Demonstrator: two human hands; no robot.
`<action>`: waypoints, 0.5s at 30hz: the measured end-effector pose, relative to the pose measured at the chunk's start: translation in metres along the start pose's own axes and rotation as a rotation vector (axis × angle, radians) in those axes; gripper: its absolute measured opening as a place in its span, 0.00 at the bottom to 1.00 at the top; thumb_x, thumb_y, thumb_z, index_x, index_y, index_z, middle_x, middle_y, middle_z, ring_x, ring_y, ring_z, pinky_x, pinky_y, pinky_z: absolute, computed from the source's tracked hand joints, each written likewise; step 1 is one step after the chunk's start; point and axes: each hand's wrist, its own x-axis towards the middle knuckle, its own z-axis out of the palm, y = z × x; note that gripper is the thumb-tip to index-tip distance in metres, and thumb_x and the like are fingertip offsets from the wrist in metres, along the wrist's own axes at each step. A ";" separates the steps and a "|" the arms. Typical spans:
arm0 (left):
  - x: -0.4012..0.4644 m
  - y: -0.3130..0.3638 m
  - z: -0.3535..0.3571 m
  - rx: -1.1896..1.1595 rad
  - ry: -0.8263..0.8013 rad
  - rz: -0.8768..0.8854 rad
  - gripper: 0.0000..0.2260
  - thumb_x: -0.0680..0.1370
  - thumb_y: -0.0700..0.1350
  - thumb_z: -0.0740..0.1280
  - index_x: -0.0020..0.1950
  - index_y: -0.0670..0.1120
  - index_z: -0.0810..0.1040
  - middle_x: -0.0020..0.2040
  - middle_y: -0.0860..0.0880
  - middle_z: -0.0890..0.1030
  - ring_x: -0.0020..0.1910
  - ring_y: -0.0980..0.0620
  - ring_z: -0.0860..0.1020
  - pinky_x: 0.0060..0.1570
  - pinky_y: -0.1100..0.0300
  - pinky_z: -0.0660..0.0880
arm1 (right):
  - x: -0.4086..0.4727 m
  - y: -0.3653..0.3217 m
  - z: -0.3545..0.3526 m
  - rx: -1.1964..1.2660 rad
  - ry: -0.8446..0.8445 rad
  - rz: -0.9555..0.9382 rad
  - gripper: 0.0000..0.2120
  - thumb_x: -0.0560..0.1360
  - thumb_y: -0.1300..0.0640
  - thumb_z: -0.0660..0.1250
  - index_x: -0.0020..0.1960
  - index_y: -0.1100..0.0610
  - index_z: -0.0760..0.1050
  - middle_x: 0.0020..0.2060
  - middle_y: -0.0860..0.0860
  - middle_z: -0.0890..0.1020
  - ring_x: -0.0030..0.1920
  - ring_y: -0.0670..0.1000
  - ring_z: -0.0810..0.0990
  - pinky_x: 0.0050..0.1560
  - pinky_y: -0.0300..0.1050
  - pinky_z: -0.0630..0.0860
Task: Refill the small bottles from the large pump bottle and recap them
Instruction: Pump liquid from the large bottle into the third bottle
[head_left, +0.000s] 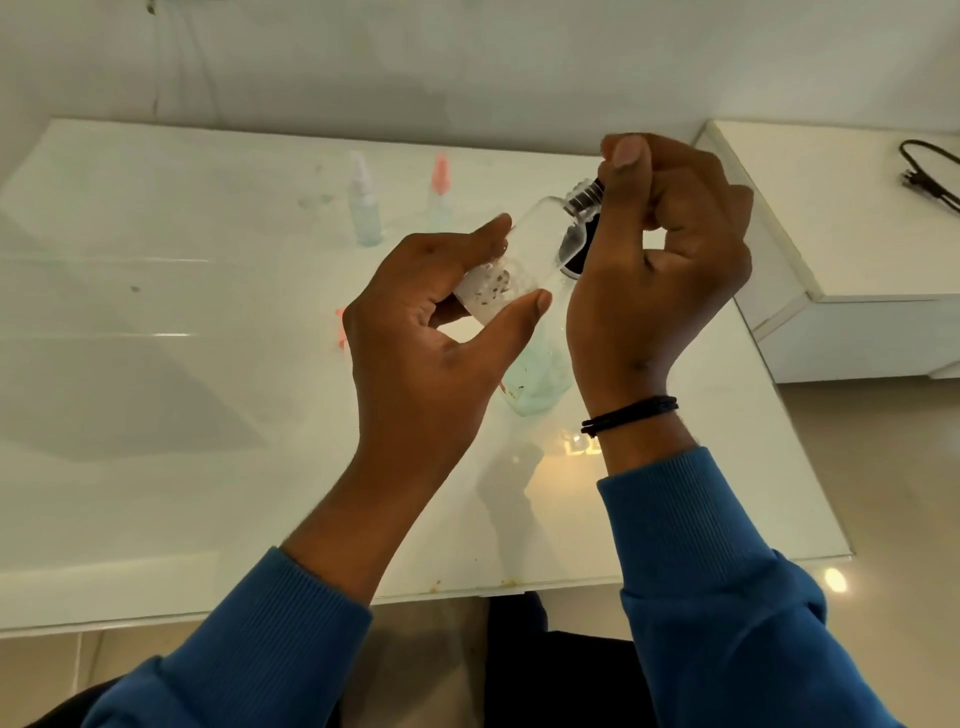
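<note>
Head view, 1 frame.

- Left hand (441, 317): fingers and thumb curled round lower body of clear bottle (524, 249), held tilted above counter (208, 415), neck up-right.
- Right hand (670, 244): fingers curled at bottle's threaded neck, pinching a dark part there; cap or pump, can't tell. Black band (631, 414) on wrist.
- Pale blue-green bottle (540, 374) on counter under the hands, mostly hidden.
- 2 small spray bottles upright at back of counter, side by side, apart: white-topped one (363, 205), pink-topped one (440, 195).
- Pink item (340, 327) on counter beside left hand, mostly hidden.
- Blue sleeves (711, 571) both arms.
- White ledge (831, 234) to right w/ black cable (930, 176).
</note>
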 end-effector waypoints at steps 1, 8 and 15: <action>0.000 -0.001 0.000 0.008 0.003 -0.002 0.20 0.74 0.48 0.77 0.64 0.43 0.81 0.58 0.48 0.83 0.56 0.50 0.83 0.51 0.63 0.82 | -0.003 -0.001 0.001 -0.006 -0.004 0.006 0.11 0.79 0.61 0.68 0.38 0.58 0.82 0.39 0.44 0.83 0.39 0.57 0.78 0.42 0.52 0.72; -0.001 0.000 0.001 0.000 -0.003 -0.008 0.20 0.74 0.48 0.77 0.64 0.43 0.82 0.58 0.49 0.83 0.56 0.49 0.82 0.51 0.62 0.82 | 0.003 -0.001 -0.001 -0.057 0.001 0.013 0.12 0.79 0.57 0.68 0.38 0.55 0.83 0.34 0.38 0.77 0.39 0.53 0.75 0.39 0.60 0.71; -0.002 -0.003 0.000 0.039 0.003 0.001 0.20 0.74 0.49 0.77 0.64 0.44 0.82 0.58 0.49 0.83 0.56 0.49 0.82 0.50 0.60 0.83 | -0.007 0.002 0.001 -0.024 0.001 0.058 0.12 0.79 0.61 0.69 0.37 0.57 0.80 0.35 0.40 0.77 0.37 0.50 0.73 0.38 0.62 0.71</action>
